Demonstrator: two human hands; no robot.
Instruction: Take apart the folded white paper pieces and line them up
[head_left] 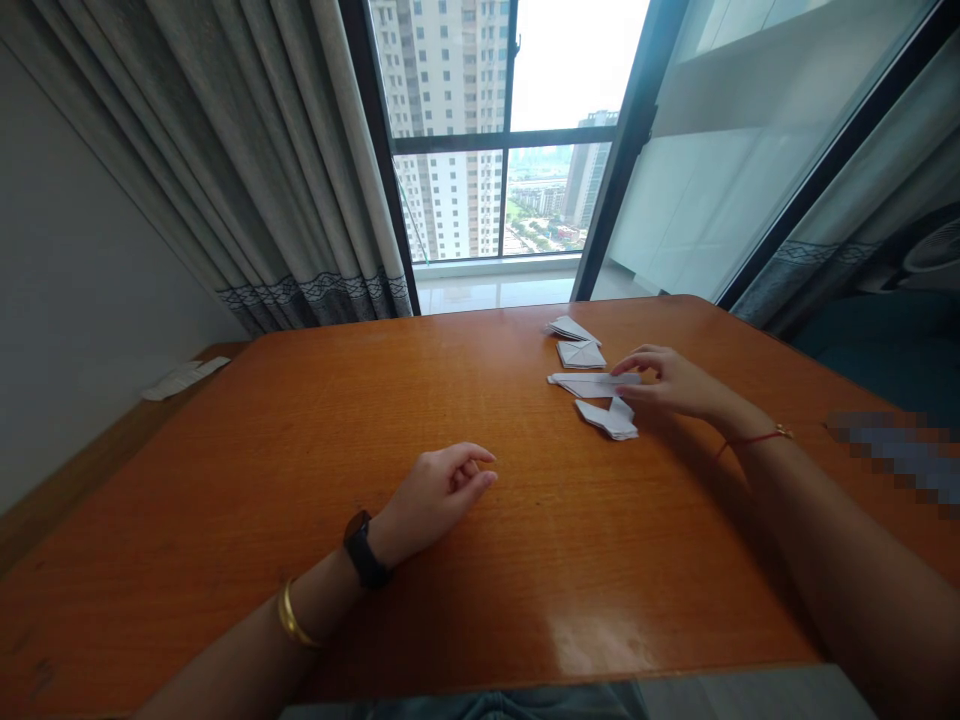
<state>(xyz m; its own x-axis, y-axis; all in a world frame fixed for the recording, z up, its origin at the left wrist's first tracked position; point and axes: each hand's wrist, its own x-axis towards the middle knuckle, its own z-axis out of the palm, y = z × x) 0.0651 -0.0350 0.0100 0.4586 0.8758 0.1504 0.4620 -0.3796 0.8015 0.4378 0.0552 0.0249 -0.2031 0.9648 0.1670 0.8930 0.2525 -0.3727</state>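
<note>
The right hand [671,385] touches the long folded paper [589,384], fingers parted; left of it, the left hand [439,492] half-curls, empty.

Daylight from a dark-framed window [504,141] brightens a glossy wooden table [315,410] near grey curtains [255,160].

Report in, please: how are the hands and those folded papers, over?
Left hand: loosely curled, nothing visible in it. Right hand: at right end of long folded paper, grip unclear. Other folded papers close by, near and far sides.
</note>
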